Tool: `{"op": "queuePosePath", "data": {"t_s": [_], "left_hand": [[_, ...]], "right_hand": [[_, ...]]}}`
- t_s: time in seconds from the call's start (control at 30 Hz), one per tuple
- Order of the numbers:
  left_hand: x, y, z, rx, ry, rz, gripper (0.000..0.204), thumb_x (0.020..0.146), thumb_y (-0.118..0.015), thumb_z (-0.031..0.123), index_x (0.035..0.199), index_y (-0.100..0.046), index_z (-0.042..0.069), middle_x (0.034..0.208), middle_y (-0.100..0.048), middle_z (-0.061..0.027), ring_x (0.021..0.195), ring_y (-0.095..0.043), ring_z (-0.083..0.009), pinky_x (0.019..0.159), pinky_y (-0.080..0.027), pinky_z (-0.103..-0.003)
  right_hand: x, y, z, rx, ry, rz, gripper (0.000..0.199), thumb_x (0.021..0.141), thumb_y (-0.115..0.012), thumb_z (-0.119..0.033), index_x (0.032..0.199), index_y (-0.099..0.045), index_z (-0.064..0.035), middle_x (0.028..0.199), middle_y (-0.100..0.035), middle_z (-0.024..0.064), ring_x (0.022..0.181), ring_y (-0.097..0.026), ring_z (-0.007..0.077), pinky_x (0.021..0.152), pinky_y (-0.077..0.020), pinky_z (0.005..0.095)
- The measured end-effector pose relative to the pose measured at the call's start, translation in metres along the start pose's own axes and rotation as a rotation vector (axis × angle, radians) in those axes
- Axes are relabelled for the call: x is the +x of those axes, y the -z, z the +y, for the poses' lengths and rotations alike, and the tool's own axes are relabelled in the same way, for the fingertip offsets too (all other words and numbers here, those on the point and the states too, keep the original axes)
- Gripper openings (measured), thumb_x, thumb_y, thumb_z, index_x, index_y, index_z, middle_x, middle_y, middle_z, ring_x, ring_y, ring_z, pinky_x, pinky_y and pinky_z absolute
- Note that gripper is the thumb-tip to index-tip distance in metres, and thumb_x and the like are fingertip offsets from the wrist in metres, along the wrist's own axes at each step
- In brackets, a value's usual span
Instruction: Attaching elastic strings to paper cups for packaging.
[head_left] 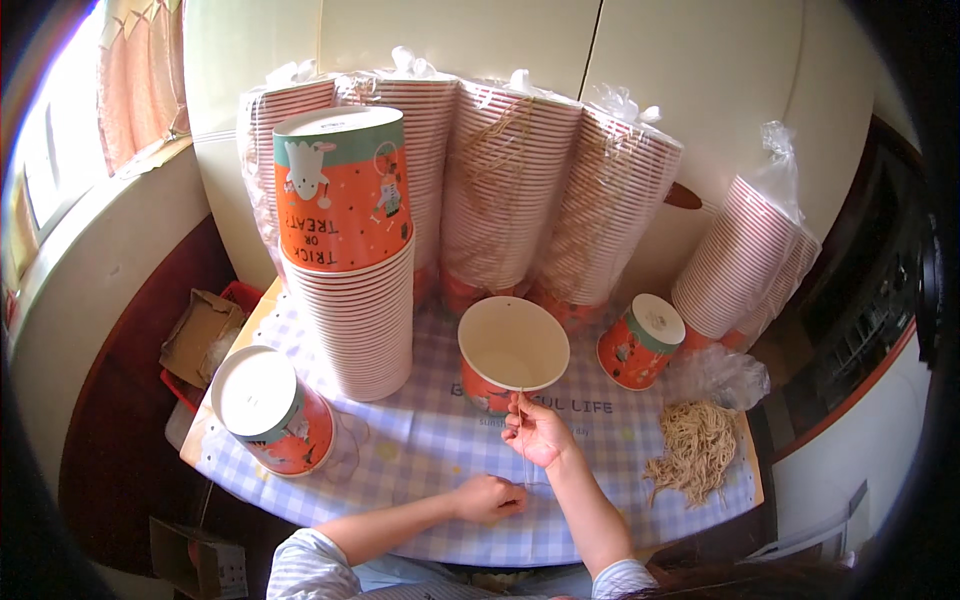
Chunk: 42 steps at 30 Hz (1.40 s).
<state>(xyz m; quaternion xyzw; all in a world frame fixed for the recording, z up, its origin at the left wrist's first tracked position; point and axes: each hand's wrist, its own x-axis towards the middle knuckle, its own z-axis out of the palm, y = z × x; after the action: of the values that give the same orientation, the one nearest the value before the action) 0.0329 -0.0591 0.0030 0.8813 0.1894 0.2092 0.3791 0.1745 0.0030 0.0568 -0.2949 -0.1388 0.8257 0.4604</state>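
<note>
The open paper bucket (512, 345) stands upright near the middle of the surface (420, 510), its mouth up, in front of the bagged stacks (510, 190). The right hand (538, 430) is at the bucket's near rim, thumb and fingers pinched on a thin string (525, 472) that hangs below it. The left hand (490, 498) rests apart, nearer the person, fingers curled under; whether it grips the string cannot be told.

The step looks like fixing the string at the rim as a handle. A short pinch close to the rim should steer the end best, pulling gently in line with the wall so that the paper does not tear. The bucket looks light, and no hand braces it; the left hand would serve better steadying its side. The far wall shows a small dark spot, perhaps a hole.
</note>
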Motion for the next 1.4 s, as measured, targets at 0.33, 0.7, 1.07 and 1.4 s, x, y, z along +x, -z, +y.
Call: {"op": "queuePosePath", "data": {"t_s": [0.33,0.7,1.07,1.4], "left_hand": [[0.001,-0.001,0.0,0.054,-0.042,-0.003,0.008,0.076,-0.055,0.018,0.075,-0.053,0.01,0.067,-0.057,-0.009,0.063,-0.057,-0.0292,0.055,-0.045,-0.041],[0.001,-0.001,0.008,0.002,0.067,0.078,0.009,0.076,-0.056,0.016,0.079,-0.055,0.008,0.068,-0.058,-0.0116,0.063,-0.058,-0.0303,0.057,-0.046,-0.04],[0.001,-0.003,0.006,0.057,0.027,0.096,0.008,0.075,-0.057,0.015,0.077,-0.054,0.008,0.065,-0.058,-0.0111,0.061,-0.058,-0.0304,0.055,-0.046,-0.041],[0.001,-0.003,0.008,0.086,0.027,0.099,0.008,0.075,-0.056,0.015,0.077,-0.053,0.008,0.066,-0.058,-0.0112,0.062,-0.058,-0.0305,0.055,-0.046,-0.041]], "right_hand": [[-0.001,-0.005,0.001,-0.043,0.06,0.073,0.018,0.079,-0.063,-0.026,0.089,-0.061,-0.0117,0.072,-0.056,-0.0055,0.06,-0.043,0.0068,0.063,-0.0327,0.0262],[-0.005,-0.003,-0.004,-0.223,0.275,0.077,0.011,0.08,-0.06,-0.019,0.086,-0.056,-0.0108,0.067,-0.053,-0.0018,0.046,-0.041,0.007,0.038,-0.0271,0.0203],[-0.006,-0.007,0.001,-0.221,0.409,0.157,0.012,0.079,-0.062,-0.017,0.077,-0.052,-0.0107,0.065,-0.052,-0.0001,0.041,-0.039,0.0054,0.036,-0.0242,0.0186],[-0.005,-0.012,0.006,-0.441,0.62,0.266,0.007,0.077,-0.063,-0.009,0.078,-0.057,-0.005,0.066,-0.058,0.0042,0.043,-0.044,0.0054,0.037,-0.0288,0.0174]]}}
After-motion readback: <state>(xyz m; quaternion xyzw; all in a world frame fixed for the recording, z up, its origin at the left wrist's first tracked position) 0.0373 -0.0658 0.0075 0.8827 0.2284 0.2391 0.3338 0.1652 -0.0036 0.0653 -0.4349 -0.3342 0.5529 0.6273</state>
